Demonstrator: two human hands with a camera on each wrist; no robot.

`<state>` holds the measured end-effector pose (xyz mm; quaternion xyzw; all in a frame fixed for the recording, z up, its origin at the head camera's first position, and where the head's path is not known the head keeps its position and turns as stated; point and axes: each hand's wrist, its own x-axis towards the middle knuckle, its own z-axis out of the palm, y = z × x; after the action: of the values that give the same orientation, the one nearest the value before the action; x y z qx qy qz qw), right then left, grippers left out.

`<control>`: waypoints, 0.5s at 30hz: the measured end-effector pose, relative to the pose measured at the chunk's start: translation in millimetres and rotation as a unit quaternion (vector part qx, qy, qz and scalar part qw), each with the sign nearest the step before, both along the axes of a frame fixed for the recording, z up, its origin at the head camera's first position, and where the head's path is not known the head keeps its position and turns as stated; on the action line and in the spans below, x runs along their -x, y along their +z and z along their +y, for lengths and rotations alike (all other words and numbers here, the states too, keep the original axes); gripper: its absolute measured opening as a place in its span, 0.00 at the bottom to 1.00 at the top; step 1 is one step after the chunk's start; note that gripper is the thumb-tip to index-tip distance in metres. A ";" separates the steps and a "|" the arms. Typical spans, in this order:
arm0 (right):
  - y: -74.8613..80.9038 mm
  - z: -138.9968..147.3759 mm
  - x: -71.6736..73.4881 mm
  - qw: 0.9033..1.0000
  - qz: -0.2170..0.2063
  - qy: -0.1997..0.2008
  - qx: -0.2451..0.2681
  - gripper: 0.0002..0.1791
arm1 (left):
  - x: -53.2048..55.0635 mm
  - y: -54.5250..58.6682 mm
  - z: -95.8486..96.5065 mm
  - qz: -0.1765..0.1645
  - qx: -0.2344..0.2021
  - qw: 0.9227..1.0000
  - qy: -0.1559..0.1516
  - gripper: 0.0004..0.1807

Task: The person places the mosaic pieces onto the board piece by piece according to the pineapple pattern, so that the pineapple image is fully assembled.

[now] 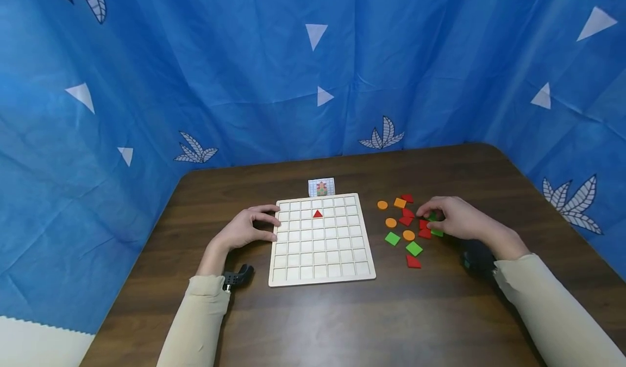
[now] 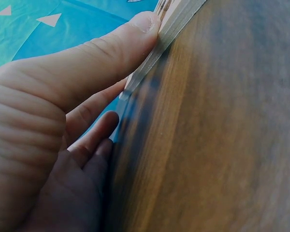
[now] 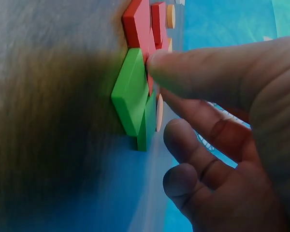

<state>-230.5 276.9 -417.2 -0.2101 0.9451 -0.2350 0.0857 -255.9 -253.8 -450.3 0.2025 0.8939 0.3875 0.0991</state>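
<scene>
Neatly gridded pale board [image 1: 319, 246] bears red triangle [image 1: 317, 214]; left grip [image 1: 242, 229] spread at edge [image 1: 272, 258]; right grip [image 1: 455, 218] at red pieces [image 1: 424, 233], pinching unclear.

grid board [image 1: 320, 244]: pale, squarish, mid-frame
red triangle [image 1: 318, 214]: on board, upper part, apex up
orange discs [image 1: 390, 223]: three, flat, right of centre
red pieces [image 1: 413, 261]: flat, scattered right of centre
green tiles [image 1: 414, 248]: flat, among the reds

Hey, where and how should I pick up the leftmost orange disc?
I'd pinch the orange disc by opposite points on its rim, coming from above: it's round and lies flat, with bare table all around it.
</scene>
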 end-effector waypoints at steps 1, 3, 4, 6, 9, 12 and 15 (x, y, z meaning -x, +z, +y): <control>0.0 -0.9 -0.4 1.000 0.001 0.005 -0.004 0.14 | -0.1 -0.6 -0.2 0.000 0.000 1.000 0.000 0.17; -0.3 -2.1 -0.8 1.000 0.003 0.012 -0.011 0.15 | -0.2 -1.2 -0.6 -0.002 0.000 1.000 0.002 0.17; -0.2 -2.9 -1.0 1.000 0.006 0.015 -0.015 0.15 | 0.0 -1.6 -0.9 -0.002 0.000 1.000 0.003 0.17; 0.2 -4.9 -1.5 0.999 0.011 0.023 -0.020 0.15 | 0.6 -2.0 -1.3 -0.004 0.000 1.000 0.004 0.17; 0.7 -8.3 -1.8 0.999 0.020 0.033 -0.027 0.16 | 1.4 -2.2 -1.8 -0.005 -0.002 1.000 0.004 0.17; 1.4 -11.4 -2.3 0.999 0.023 0.038 -0.031 0.15 | 1.3 -2.0 -1.8 -0.003 -0.003 1.000 0.003 0.16; 2.1 -13.3 -3.2 0.998 0.021 0.036 -0.036 0.14 | 0.9 -2.1 -1.5 -0.001 -0.003 1.000 0.001 0.16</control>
<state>-227.2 263.6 -415.1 -0.2457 0.9464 -0.1933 0.0815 -256.7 -255.4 -452.4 0.2019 0.8928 0.3902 0.0992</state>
